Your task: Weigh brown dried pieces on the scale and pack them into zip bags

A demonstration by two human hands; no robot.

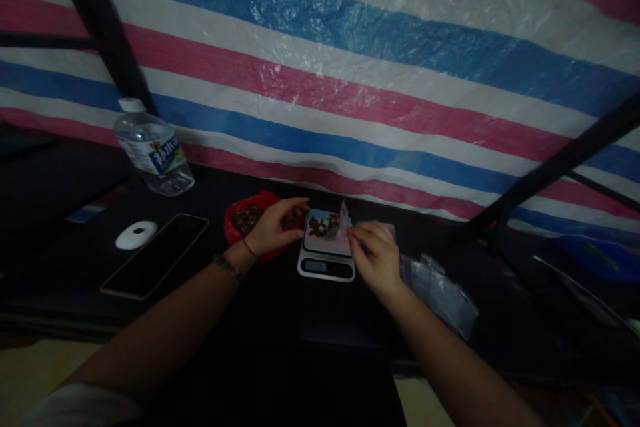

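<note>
Left hand (273,227) grips the red bag (240,220) — right hand (375,253) pinches a clear pouch (344,217); bottle (153,153) label unreadable.

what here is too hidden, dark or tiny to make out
Head view only:
- Scale display: too small and dim to read.
- Brown bits on the scale and in the red bag: too small to identify.
- Left hand covers part of the red bag.
- Right hand fingertips pinch a small clear bag; its contents are unclear.
- Water bottle label: blurred.
- Phone screen: dark.
</note>
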